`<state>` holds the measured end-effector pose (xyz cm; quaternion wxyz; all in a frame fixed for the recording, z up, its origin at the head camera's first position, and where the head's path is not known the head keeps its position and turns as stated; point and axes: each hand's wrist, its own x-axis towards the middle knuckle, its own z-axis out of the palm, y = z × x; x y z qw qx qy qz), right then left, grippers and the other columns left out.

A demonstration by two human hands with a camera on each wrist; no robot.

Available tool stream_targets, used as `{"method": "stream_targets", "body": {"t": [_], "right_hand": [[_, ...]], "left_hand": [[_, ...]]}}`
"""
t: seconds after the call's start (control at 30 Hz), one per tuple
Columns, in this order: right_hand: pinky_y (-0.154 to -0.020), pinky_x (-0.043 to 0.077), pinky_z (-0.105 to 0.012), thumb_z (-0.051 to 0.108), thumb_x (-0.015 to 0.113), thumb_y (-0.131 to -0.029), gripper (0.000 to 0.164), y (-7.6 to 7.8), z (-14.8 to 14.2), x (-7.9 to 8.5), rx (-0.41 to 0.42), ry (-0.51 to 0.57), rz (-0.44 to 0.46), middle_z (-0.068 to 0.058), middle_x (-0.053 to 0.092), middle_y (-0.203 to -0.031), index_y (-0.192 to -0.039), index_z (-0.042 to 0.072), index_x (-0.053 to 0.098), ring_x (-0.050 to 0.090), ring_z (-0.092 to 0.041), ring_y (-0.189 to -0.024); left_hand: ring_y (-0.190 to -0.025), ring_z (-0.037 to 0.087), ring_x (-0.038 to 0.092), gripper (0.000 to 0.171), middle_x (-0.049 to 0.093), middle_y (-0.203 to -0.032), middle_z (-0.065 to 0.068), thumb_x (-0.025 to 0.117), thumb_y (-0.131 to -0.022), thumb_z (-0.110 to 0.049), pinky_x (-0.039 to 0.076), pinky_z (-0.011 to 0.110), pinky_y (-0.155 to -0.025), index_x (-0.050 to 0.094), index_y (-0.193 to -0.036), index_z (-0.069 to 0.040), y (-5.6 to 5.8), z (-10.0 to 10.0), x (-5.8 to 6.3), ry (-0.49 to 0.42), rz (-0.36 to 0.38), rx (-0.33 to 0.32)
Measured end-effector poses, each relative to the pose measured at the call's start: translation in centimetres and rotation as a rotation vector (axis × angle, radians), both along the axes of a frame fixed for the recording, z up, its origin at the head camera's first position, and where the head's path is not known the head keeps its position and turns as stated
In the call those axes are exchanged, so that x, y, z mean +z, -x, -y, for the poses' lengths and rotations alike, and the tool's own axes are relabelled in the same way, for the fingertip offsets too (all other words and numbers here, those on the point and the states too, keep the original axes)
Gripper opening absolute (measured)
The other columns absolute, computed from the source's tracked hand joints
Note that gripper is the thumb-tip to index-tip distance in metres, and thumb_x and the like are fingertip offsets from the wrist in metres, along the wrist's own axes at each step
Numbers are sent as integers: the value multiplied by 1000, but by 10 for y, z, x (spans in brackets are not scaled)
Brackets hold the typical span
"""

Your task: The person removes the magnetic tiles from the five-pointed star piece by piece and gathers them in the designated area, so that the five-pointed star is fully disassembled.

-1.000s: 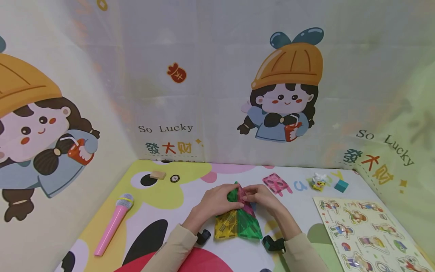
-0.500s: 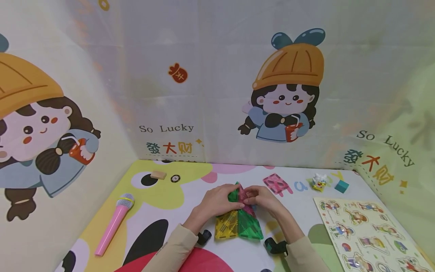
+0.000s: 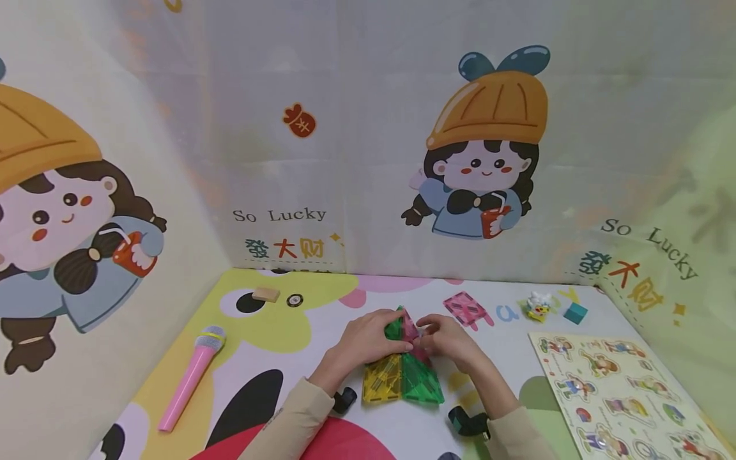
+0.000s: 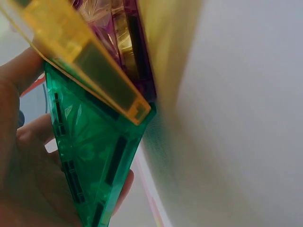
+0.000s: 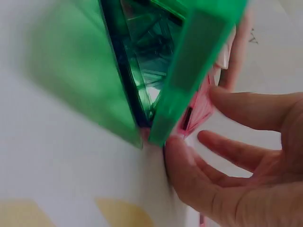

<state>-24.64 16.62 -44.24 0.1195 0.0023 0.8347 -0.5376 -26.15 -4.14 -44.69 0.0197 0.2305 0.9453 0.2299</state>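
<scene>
Between the hands stands a pointed structure of translucent magnetic tiles, with a yellow tile (image 3: 382,381) and a green tile (image 3: 421,381) in front. Higher up are a pink triangular tile (image 3: 409,328) and another green tile (image 3: 393,330). My left hand (image 3: 368,338) holds the upper part from the left, thumb in front and fingers behind. The left wrist view has a green triangular tile (image 4: 90,137) against that palm. On the other side, my right hand (image 3: 451,342) has relaxed, parted fingers; in the right wrist view its fingertips (image 5: 176,144) are right at the structure's corner and pink side.
A separate pink tile (image 3: 464,308) lies behind the right hand. Farther right are a small figurine (image 3: 538,308), a teal cube (image 3: 575,313) and a picture board (image 3: 609,377). Leftward lie a pink toy microphone (image 3: 192,383) and a wooden block (image 3: 266,294).
My right hand has eased slightly right, its fingers loosening from the pink triangular tile they pinched. My left hand keeps its hold, and the structure stays in place.
</scene>
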Motion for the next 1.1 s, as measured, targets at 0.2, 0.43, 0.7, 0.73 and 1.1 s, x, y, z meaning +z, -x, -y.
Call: {"method": "stream_targets", "body": {"t": [0.2,0.43,0.7,0.73,1.1], "right_hand": [[-85,59,-39,12,64,-93,44,3,-14,-4,72,207,86,-19,61,-112,-130,-9,52,67,-21,-90],[-86,58,-44,16,65,-93,39,-11,-15,14,47,53,39,-18,67,-117,-126,-5,57,70,-28,-99],[-91,56,-49,17,54,-100,46,-10,-20,16,114,202,75,-30,55,-135,-137,-10,46,69,-38,-106],[-92,56,-48,17,53,-100,47,-9,-22,15,119,228,86,-30,54,-134,-137,-10,45,69,-39,-107],[-102,51,-43,24,41,-107,48,-1,-47,-2,200,621,323,-17,52,-137,-148,0,33,61,-33,-121]], "left_hand": [[-136,22,51,79,52,-149,-1,65,-81,-70,46,52,-105,46,-148,-34,1,-1,-1,-9,17,8],[-136,21,50,79,50,-150,0,65,-82,-69,47,51,-103,43,-150,-34,1,-2,1,-13,36,-41],[-141,25,45,78,45,-155,1,73,-84,-53,43,59,-105,41,-152,-32,2,7,11,-43,135,-67],[-141,25,45,78,45,-155,1,73,-84,-54,43,60,-104,41,-151,-32,2,7,11,-46,136,-63],[-140,25,46,80,47,-153,1,73,-82,-57,44,58,-105,43,-151,-30,0,6,10,-44,121,-24]]}}
